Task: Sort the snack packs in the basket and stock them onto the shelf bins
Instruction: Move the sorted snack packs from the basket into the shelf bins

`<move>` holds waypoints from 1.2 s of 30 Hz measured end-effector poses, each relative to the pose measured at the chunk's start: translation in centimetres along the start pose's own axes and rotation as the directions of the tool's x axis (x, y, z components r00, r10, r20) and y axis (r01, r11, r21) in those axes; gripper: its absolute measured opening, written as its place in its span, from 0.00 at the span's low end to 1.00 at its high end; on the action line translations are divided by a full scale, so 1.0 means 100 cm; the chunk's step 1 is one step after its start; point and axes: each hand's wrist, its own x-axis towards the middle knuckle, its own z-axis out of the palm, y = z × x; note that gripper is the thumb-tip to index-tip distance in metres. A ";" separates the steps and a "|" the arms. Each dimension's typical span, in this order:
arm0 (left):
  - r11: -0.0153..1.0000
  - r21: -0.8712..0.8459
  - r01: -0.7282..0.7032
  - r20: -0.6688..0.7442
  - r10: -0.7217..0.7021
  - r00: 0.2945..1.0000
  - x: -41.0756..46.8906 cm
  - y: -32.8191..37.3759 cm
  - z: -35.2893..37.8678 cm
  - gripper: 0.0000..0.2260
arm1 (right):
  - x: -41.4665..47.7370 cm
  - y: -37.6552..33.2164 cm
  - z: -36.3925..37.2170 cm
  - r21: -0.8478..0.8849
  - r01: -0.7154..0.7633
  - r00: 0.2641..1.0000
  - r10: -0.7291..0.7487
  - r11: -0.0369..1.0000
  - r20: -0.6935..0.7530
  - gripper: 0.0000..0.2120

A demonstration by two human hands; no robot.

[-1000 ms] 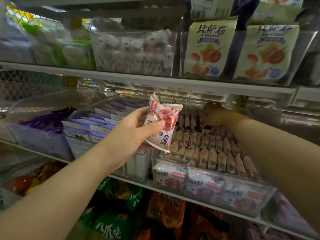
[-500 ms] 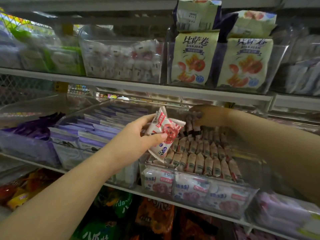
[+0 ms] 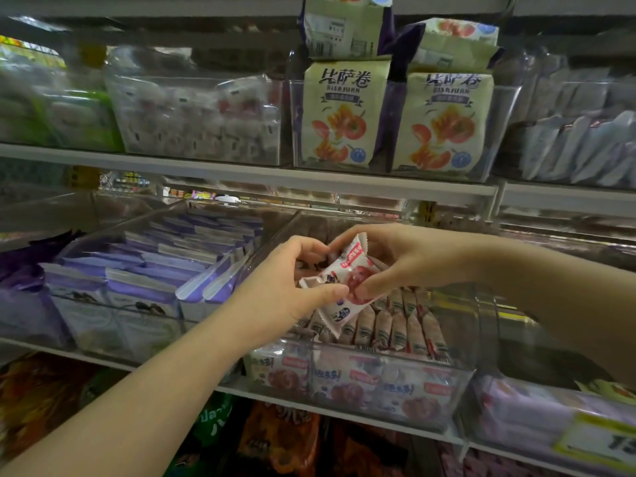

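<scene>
- Head cam: 1 loose snack pack [image 3: 344, 280], white w/ red print, held over a clear bin [image 3: 378, 383] on the middle shelf level.
- Matching packs [image 3: 395, 325] fill that bin. Several rows stand on edge, and abt 3 face out behind the front wall. Full total can't be counted.
- Upper shelf [image 3: 206, 168]: 4 cream pizza-roll bags [image 3: 344, 115]. 2 stand upright in a clear tub and 2 more lie on top.
- 1 tub of purple packs [image 3: 165, 270] sits just left of the clear bin.
- L hand [image 3: 292, 284]: fingers curled, thumb + forefinger pinching the pack's lower-left end.
- R hand [image 3: 395, 259]: also curled, thumb + fingers pinching the pack's right side.
- Pack is between the 2 hands, tilted, w/ its top corner up by the R hand. Its bottom end is low over the rows, and contact w/ them can't be told.
</scene>
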 end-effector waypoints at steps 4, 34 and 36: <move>0.848 0.509 -0.146 -0.076 0.213 0.974 -0.005 -0.004 -0.015 0.16 | 0.007 0.023 -0.011 -0.365 -0.288 0.948 0.210 0.885 -0.238 0.17; 0.636 0.746 -0.198 0.045 0.249 0.967 -0.020 -0.034 -0.036 0.13 | 0.090 0.084 -0.020 -0.604 -0.490 0.871 0.376 0.629 -0.315 0.30; 0.625 0.754 -0.201 0.052 0.247 0.968 -0.022 -0.034 -0.035 0.13 | 0.089 0.082 -0.023 -0.580 -0.484 0.871 0.424 0.655 -0.249 0.36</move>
